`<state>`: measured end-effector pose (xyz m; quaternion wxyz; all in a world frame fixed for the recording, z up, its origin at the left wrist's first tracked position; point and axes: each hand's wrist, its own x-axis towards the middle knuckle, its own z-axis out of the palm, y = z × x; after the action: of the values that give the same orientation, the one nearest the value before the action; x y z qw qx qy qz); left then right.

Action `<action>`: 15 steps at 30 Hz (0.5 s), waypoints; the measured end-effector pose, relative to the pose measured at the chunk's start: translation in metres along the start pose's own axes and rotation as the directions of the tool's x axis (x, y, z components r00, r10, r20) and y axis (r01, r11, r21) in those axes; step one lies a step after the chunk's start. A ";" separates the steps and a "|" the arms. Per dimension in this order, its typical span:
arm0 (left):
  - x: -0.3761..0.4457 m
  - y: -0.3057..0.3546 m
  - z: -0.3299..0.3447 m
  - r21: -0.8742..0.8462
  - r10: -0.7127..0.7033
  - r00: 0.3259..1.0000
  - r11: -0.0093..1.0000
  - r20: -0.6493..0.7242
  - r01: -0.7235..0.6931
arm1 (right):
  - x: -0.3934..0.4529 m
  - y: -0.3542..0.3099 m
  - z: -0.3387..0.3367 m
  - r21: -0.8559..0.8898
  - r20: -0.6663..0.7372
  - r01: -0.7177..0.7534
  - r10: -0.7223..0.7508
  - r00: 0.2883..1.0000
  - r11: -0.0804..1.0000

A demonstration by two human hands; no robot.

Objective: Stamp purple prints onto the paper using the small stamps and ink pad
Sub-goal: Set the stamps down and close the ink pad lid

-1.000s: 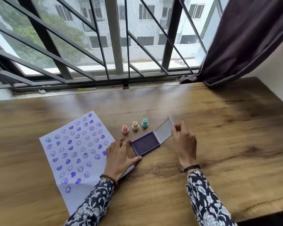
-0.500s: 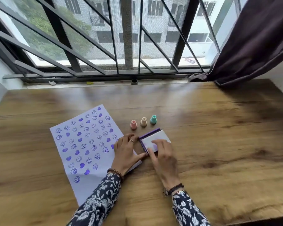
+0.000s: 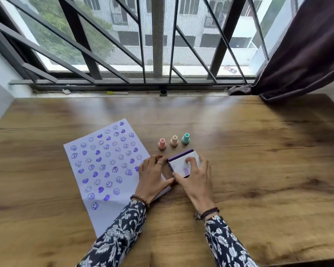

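Head view: ink pad (image 3: 183, 163) lid, open a second ago, now pressed shut under right hand (image 3: 196, 177), left hand (image 3: 152, 175) bracing its 9 o'clock side, neither grip enclosing anything; stamps (image 3: 174, 140) at 12 o'clock, paper (image 3: 104, 166) full—stamping likely finished.

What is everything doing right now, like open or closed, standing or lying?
ink pad: lid closed
paper: flat, covered in purple prints
three stamps: upright, untouched
left hand: steadying ink pad
right hand: pressing lid
curtain: pulled aside
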<state>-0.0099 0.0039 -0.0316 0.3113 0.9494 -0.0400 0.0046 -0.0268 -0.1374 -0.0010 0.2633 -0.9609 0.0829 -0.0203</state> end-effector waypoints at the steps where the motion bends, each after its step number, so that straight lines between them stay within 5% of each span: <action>1: 0.000 0.000 0.000 0.005 0.000 1.000 1.000 0.003 0.000 | -0.001 0.000 0.001 0.004 0.002 -0.004 0.004 1.000 1.000; 15: 0.009 -0.005 -0.005 0.041 0.090 0.984 0.994 0.154 -0.098 | 0.006 -0.008 0.011 -0.030 -0.048 -0.077 0.076 0.996 0.997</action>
<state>-0.0007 0.0099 -0.0306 0.2839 0.9513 -0.1084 -0.0522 -0.0190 -0.1261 -0.0059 0.2464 -0.9604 0.1261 -0.0314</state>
